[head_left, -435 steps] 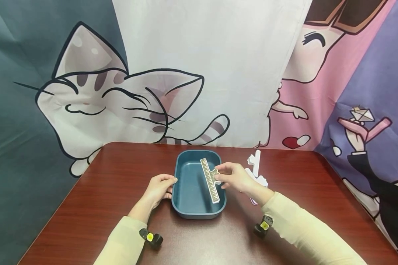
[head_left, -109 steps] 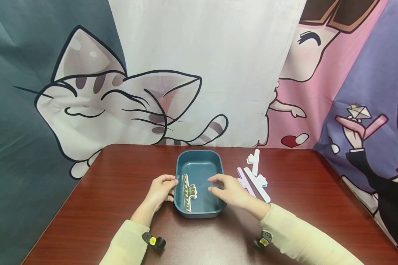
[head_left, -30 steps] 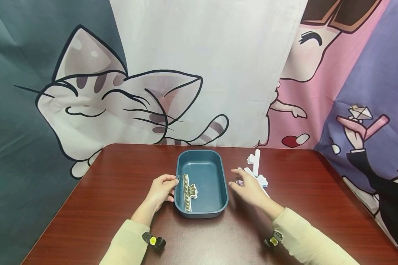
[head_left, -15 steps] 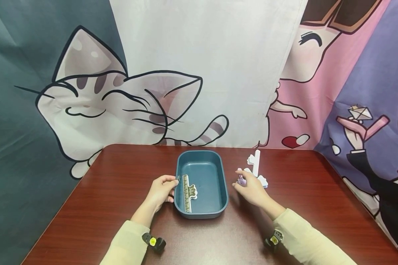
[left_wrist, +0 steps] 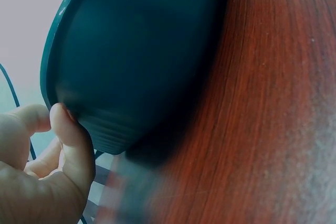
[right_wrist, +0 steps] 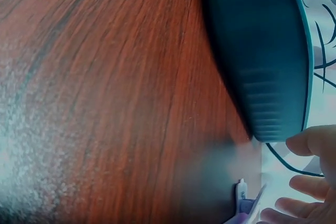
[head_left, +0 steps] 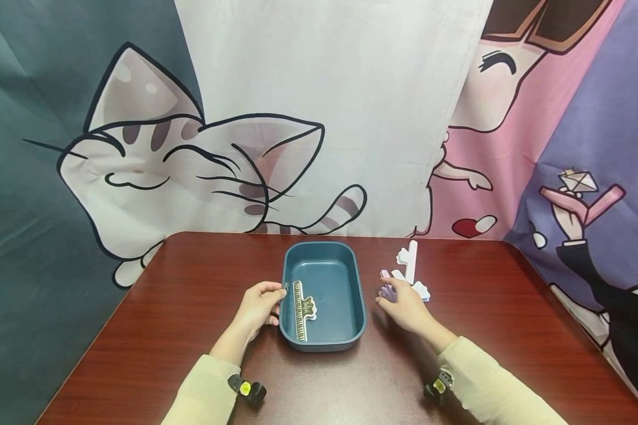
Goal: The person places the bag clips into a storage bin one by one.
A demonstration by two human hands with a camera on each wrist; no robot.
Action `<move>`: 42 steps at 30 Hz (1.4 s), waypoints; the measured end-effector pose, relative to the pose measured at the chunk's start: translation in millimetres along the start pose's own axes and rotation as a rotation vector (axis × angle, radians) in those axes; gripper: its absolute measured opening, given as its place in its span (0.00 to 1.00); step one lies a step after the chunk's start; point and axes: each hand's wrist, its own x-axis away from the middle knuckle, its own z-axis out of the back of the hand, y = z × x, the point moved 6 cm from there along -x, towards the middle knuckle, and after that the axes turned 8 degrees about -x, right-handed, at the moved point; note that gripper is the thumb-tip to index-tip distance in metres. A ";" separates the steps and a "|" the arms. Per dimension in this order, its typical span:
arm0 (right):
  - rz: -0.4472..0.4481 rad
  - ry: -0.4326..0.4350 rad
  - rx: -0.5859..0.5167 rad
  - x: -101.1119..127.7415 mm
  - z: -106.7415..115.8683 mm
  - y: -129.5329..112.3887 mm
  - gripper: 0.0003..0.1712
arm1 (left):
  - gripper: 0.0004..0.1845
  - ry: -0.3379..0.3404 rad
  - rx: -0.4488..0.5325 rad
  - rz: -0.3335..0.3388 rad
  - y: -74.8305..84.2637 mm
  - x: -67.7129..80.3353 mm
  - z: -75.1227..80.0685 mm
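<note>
A dark teal tray (head_left: 319,246) sits mid-table, and a long clip printed with piano keys (head_left: 300,303) lies inside along its left wall. My left hand (head_left: 275,303) grips the tray's left rim, with the thumb (left_wrist: 72,139) against the outer wall (left_wrist: 136,61). My right hand (head_left: 389,293) is to the right of the tray with relaxed fingers, and its fingertips touch a purple clip (head_left: 385,288) on the table. In the right wrist view the fingers (right_wrist: 315,141) hover spread above that purple clip (right_wrist: 242,214), beside the tray (right_wrist: 262,51).
Two white clips (head_left: 412,257) lie just beyond the right hand on the dark red wooden table (head_left: 191,307). A cartoon-printed cloth backdrop (head_left: 319,118) hangs right behind the table's far edge. Small wrist-worn cameras show near both sleeves.
The right hand left the piano-key clip in the tray, drew out to the right and came down on the purple clip. The left hand has stayed on the rim.
</note>
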 end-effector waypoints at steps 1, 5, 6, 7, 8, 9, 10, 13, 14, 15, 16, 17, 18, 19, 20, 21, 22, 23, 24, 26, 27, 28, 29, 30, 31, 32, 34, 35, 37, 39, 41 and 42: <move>-0.002 -0.001 0.003 -0.1 -0.4 1.3 0.29 | 0.16 0.002 0.004 0.000 -3.0 -3.0 -0.1; -0.010 -0.006 0.026 0.3 -2.3 6.1 0.29 | 0.16 0.014 0.010 -0.003 -10.3 -9.6 -0.4; -0.009 -0.007 0.032 0.4 -2.9 6.8 0.28 | 0.16 0.017 0.009 -0.005 -11.0 -10.0 -0.4; -0.007 -0.006 0.046 0.3 -3.5 7.8 0.28 | 0.16 0.020 0.006 -0.006 -11.4 -10.1 -0.2; -0.002 -0.005 0.060 0.1 -3.9 8.3 0.27 | 0.16 0.022 0.005 -0.007 -11.8 -10.0 -0.1; 0.006 -0.003 0.073 -0.2 -4.3 8.6 0.26 | 0.15 0.024 0.003 -0.007 -11.8 -9.5 0.1; 0.019 0.000 0.089 -0.8 -4.8 9.0 0.25 | 0.15 0.025 -0.002 -0.008 -12.1 -9.6 -0.1; 0.074 0.014 0.155 -2.3 -6.1 8.2 0.21 | 0.15 0.030 -0.004 -0.006 -12.9 -9.4 0.1; 0.092 0.021 0.171 -2.5 -6.3 7.9 0.20 | 0.15 0.032 -0.003 -0.003 -13.4 -9.4 0.1; 0.111 0.029 0.190 -2.3 -6.4 7.5 0.18 | 0.15 0.032 -0.003 -0.003 -13.8 -9.6 0.0; 0.127 0.037 0.206 -1.9 -6.5 6.9 0.17 | 0.15 0.033 -0.003 -0.001 -14.5 -9.8 0.0; 0.139 0.045 0.223 -1.3 -6.5 6.3 0.16 | 0.15 0.034 0.000 0.004 -15.2 -9.9 0.1; 0.150 0.052 0.238 -0.6 -6.7 5.6 0.16 | 0.15 0.035 -0.001 0.006 -15.8 -10.0 0.1; 0.163 0.059 0.254 0.1 -6.8 5.0 0.15 | 0.15 0.035 -0.001 0.007 -16.6 -10.2 0.0; 0.171 0.064 0.271 0.6 -7.2 4.9 0.14 | 0.15 0.036 0.000 0.008 -17.3 -10.5 0.1; 0.180 0.068 0.287 1.1 -7.6 4.3 0.13 | 0.15 0.036 0.000 0.007 -17.8 -10.7 0.1; 0.186 0.072 0.300 1.4 -8.1 4.0 0.12 | 0.15 0.038 0.000 0.008 -18.1 -10.8 0.2; 0.192 0.076 0.316 1.4 -8.6 4.1 0.12 | 0.15 0.039 0.001 0.007 -18.1 -10.8 0.2; 0.198 0.080 0.328 1.1 -9.0 4.4 0.11 | 0.15 0.039 0.002 0.006 -17.9 -10.8 0.2; 0.199 0.090 0.340 0.4 -9.2 5.3 0.10 | 0.15 0.036 0.004 0.002 -17.3 -11.2 -0.1; 0.200 0.096 0.341 -0.1 -8.9 5.7 0.10 | 0.15 0.035 0.005 0.001 -17.0 -11.4 -0.2; 0.199 0.101 0.340 -0.5 -8.6 6.2 0.10 | 0.15 0.034 0.006 0.000 -16.7 -11.7 -0.3; 0.198 0.106 0.335 -1.1 -8.1 6.6 0.10 | 0.15 0.032 0.008 -0.001 -16.3 -12.0 -0.5; 0.196 0.110 0.326 -1.5 -7.4 7.1 0.09 | 0.15 0.030 0.009 -0.002 -15.9 -12.4 -0.7; 0.194 0.115 0.318 -1.5 -6.9 7.3 0.09 | 0.15 0.029 0.011 -0.001 -16.1 -12.5 -0.6; 0.192 0.118 0.308 -1.6 -6.3 7.4 0.09 | 0.15 0.030 0.012 -0.001 -16.1 -12.3 -0.5; 0.187 0.122 0.293 -1.9 -5.5 7.8 0.09 | 0.15 0.030 0.013 -0.001 -15.2 -11.5 -0.3; 0.189 0.124 0.286 -2.1 -5.1 7.5 0.10 | 0.15 0.030 0.013 -0.002 -14.7 -11.2 -0.2; 0.188 0.120 0.277 -2.6 -4.8 7.2 0.11 | 0.15 0.033 0.013 -0.003 -13.9 -10.3 0.2; 0.181 0.113 0.264 -3.3 -4.6 7.5 0.13 | 0.15 0.032 0.012 -0.008 -13.1 -9.6 0.1; 0.170 0.104 0.251 -3.6 -4.4 7.9 0.15 | 0.16 0.030 0.012 -0.010 -12.8 -9.4 0.0; 0.161 0.099 0.245 -3.7 -4.3 8.7 0.15 | 0.16 0.029 0.012 -0.011 -12.5 -9.2 -0.1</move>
